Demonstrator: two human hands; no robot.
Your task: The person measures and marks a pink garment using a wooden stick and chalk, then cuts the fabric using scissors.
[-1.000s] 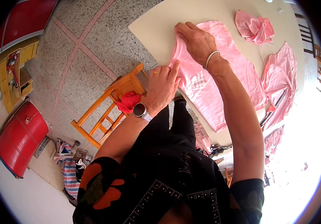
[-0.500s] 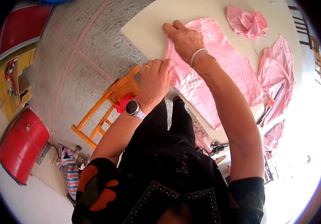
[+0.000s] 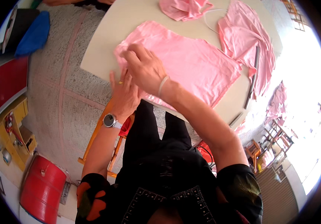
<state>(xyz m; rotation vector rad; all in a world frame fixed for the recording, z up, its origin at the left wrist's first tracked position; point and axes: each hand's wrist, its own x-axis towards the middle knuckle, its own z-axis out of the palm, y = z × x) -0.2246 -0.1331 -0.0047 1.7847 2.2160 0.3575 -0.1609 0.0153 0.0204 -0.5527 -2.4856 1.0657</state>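
A pink fabric piece (image 3: pixel 190 71) lies spread on the cream table (image 3: pixel 97 44). At its near left corner my left hand (image 3: pixel 125 93) has straightened, parted fingers along the edge; a watch is on that wrist. Just above it, partly overlapping, my right hand (image 3: pixel 145 69), with a bracelet, has curled fingers closed on the fabric's left edge; its fingertips are blurred. Crumpled pink cloth (image 3: pixel 183 9) lies at the back, and another pink piece (image 3: pixel 246 37) to the right, beside a dark rod (image 3: pixel 254 78) and a thin white cord (image 3: pixel 211 26).
A wooden chair (image 3: pixel 93 138) stands under my left arm. A red drum (image 3: pixel 41 186), yellow shelf unit (image 3: pixel 13 127), red cabinet (image 3: pixel 7 86) and blue cloth (image 3: pixel 33 33) are at the left. Pink cloth (image 3: pixel 276 100) and wooden furniture (image 3: pixel 257 153) are at the right.
The view has turned, so table and fabric appear further left. My right hand is nearer my left hand along the fabric's edge, and my left hand's fingers have straightened and spread.
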